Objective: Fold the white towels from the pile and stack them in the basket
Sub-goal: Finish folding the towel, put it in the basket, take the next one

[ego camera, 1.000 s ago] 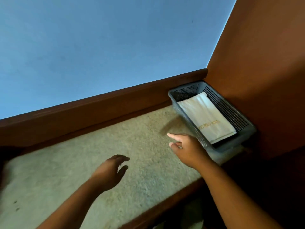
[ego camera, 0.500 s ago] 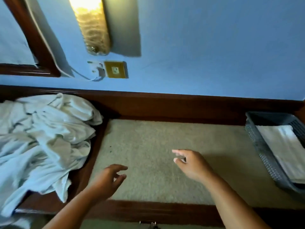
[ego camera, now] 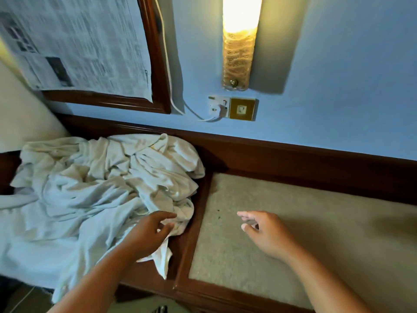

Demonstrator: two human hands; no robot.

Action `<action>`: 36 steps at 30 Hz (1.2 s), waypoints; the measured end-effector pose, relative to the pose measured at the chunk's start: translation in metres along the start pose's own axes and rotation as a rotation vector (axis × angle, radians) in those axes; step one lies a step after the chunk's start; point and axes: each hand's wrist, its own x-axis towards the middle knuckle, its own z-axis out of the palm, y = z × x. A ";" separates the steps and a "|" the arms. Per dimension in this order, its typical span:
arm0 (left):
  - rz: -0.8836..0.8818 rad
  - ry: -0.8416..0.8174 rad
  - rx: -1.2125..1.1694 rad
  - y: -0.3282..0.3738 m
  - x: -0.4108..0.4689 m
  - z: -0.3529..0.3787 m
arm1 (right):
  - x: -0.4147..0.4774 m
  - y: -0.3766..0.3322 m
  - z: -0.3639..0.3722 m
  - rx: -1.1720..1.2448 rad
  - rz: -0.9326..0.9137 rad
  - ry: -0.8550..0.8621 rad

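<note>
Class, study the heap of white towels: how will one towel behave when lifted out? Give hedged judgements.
Probably floppy: the towel pile lies in deep creases, and one corner trails limply over the wooden frame. Likely to drag neighbours along, since the towels look tangled. Unlikely to slip from the left hand; the cloth looks soft and matte.

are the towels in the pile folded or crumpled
Crumpled: the pile of white towels lies in a loose, wrinkled heap, with no flat layers or squared edges.

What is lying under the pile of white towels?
Under the pile, dark wood shows at its near right edge, by the left hand. Anything else beneath is covered.
</note>
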 end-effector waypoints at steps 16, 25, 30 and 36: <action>0.044 0.016 -0.130 -0.196 0.079 -0.164 | 0.187 -0.195 0.201 0.032 0.124 -0.030; 0.005 0.145 -0.208 -0.252 0.087 -0.192 | 0.256 -0.243 0.238 -0.010 -0.004 -0.082; -0.015 0.186 -0.184 -0.270 0.084 -0.204 | 0.276 -0.279 0.269 -0.231 -0.225 -0.251; -0.025 0.206 -0.171 -0.274 0.076 -0.205 | 0.302 -0.286 0.289 -0.532 -0.414 -0.166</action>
